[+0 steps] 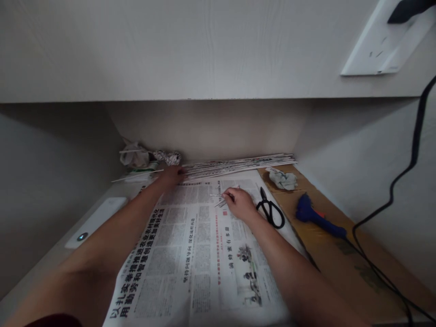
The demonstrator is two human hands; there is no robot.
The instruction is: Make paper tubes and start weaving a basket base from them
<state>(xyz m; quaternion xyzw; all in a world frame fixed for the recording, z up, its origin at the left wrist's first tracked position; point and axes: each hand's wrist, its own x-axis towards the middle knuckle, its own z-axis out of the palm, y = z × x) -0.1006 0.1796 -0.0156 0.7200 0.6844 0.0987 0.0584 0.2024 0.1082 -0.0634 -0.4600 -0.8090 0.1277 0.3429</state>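
Observation:
My left hand (173, 176) reaches to the back and touches the left end of a bundle of long thin rolled-paper sticks (238, 164). Its fingers are dark and blurred, so their grip does not show. Over the newspaper (177, 245), my right hand (239, 202) is closed in a pinch on a few short thin paper sticks (220, 202), which poke out to the left of its fingertips. Just right of that hand lie black-handled scissors (270, 211), blades pointing to the back.
A blue glue gun (318, 218) and a crumpled grey wad (283, 179) lie on cardboard (344, 268) at right. A black cord (391, 190) hangs there. At left are a white device (97, 221), a plastic bag (134, 156) and crumpled foil (168, 157). A panel (204, 50) overhangs the back.

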